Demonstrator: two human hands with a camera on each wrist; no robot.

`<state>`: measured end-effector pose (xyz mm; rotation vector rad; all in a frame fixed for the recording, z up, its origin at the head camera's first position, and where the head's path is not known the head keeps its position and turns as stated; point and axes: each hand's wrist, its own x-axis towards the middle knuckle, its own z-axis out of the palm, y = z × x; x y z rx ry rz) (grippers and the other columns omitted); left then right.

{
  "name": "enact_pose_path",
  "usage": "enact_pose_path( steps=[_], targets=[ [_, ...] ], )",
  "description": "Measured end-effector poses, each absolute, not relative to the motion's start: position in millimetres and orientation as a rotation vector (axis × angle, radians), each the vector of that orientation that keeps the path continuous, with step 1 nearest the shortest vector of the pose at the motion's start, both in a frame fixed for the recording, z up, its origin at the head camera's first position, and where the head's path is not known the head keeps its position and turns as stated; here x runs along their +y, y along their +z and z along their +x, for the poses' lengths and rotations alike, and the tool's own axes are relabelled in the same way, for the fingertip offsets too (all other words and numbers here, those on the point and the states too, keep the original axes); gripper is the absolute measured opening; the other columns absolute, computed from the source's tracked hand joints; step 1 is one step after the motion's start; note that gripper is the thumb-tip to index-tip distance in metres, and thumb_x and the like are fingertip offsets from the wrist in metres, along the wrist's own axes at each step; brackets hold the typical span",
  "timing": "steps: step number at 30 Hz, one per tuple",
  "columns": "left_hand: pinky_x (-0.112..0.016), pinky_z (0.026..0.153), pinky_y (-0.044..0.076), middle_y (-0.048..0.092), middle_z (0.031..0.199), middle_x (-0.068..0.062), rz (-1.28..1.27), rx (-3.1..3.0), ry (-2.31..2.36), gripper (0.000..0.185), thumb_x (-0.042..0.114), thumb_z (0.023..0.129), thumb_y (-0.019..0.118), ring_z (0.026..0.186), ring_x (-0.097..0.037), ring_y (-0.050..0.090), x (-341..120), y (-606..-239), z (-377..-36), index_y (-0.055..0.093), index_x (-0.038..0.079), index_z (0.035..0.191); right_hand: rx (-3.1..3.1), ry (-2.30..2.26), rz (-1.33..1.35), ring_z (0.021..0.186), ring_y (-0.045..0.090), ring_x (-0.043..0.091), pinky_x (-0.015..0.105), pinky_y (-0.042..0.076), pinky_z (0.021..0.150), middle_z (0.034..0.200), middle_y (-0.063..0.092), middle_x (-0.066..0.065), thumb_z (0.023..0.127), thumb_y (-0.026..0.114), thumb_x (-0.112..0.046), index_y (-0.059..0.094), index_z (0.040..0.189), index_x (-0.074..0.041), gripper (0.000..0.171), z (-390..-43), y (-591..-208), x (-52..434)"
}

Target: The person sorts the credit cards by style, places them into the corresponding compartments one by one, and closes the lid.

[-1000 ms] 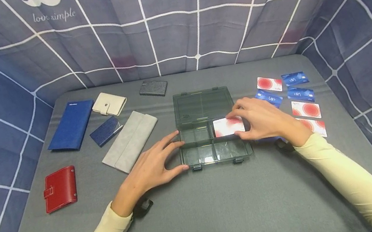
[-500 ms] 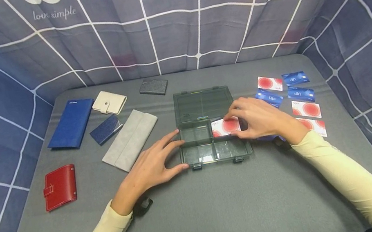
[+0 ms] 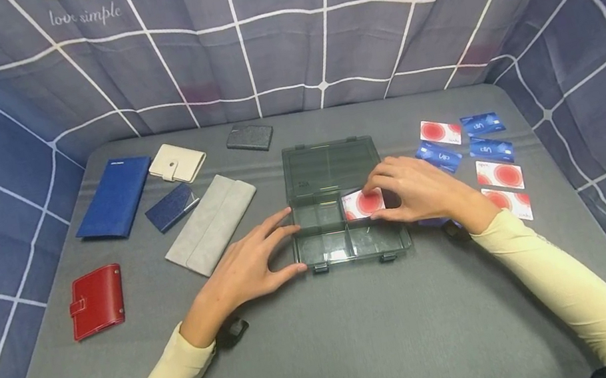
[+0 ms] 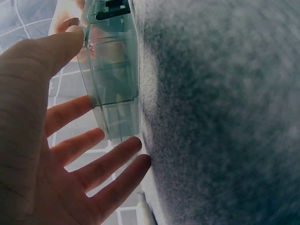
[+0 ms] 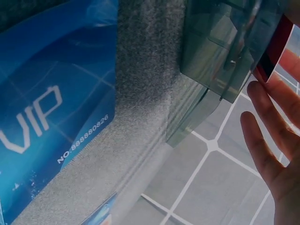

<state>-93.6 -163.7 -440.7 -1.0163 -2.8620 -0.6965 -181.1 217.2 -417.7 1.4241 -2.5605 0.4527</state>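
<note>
A translucent green plastic case point(image 3: 331, 167) with compartments lies on the table, its lid folded back away from me. My right hand point(image 3: 423, 189) pinches a white card with red circles point(image 3: 356, 208) between thumb and fingers, at the case's back right compartment. The right wrist view has the card's dark red underside point(image 5: 274, 49) tilted over the case wall. On the case's left side, my left hand point(image 3: 241, 271) spreads its fingers, fingertips at the wall. The left wrist view has the thumb point(image 4: 70, 44) at the top edge and the fingers extended along the side.
Several red-and-white cards point(image 3: 499, 175) and blue VIP cards point(image 3: 439, 156) lie right. To the left are a grey wallet point(image 3: 212, 225), small navy holder point(image 3: 171, 207), blue folder point(image 3: 116, 198), cream wallet point(image 3: 177, 162) and red wallet point(image 3: 96, 301). A dark grey holder point(image 3: 249, 137) lies behind.
My right hand has moved slightly left with the card, which has shifted left over the back right compartment and shows its red circle more clearly. My left hand stays at the case's side.
</note>
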Motion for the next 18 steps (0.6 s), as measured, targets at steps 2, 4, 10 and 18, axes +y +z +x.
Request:
enact_pose_path(
  steps=[2,4,10,18],
  targets=[
    [-0.056,0.096,0.058,0.044,0.169,-0.005,-1.015,-2.863,-0.698,0.07,0.059,0.094,0.078,0.141,-0.034,0.058,-163.3,-441.3,-93.6,0.063,0.021,0.15,-2.54,0.457,1.433,0.109,0.068,0.025,0.049,0.056,0.094,0.112,0.073,0.0,0.085,0.089,-0.042,0.077,0.114,-0.016,0.041,-180.7,-418.7,218.1],
    [-0.056,0.095,0.058,0.044,0.169,-0.005,-1.013,-2.863,-0.697,0.07,0.059,0.094,0.078,0.141,-0.034,0.058,-163.3,-441.7,-93.8,0.063,0.021,0.15,-2.531,0.458,1.438,0.11,0.067,0.025,0.049,0.056,0.094,0.113,0.073,0.0,0.085,0.09,-0.043,0.077,0.114,-0.015,0.042,-180.8,-419.4,218.6],
    [-0.055,0.093,0.059,0.043,0.17,-0.004,-1.012,-2.869,-0.704,0.07,0.061,0.094,0.078,0.142,-0.033,0.058,-163.5,-441.1,-94.7,0.063,0.02,0.15,-2.543,0.478,1.433,0.111,0.067,0.025,0.05,0.056,0.094,0.116,0.073,0.001,0.084,0.09,-0.044,0.077,0.117,-0.014,0.046,-181.9,-419.7,219.5],
    [-0.055,0.094,0.059,0.042,0.17,-0.004,-1.012,-2.879,-0.707,0.07,0.061,0.094,0.077,0.143,-0.033,0.057,-163.9,-441.4,-94.0,0.063,0.021,0.15,-2.624,0.563,1.349,0.115,0.068,0.025,0.05,0.055,0.098,0.119,0.073,-0.001,0.084,0.091,-0.04,0.078,0.122,-0.014,0.048,-186.8,-419.5,232.3]
  ],
)
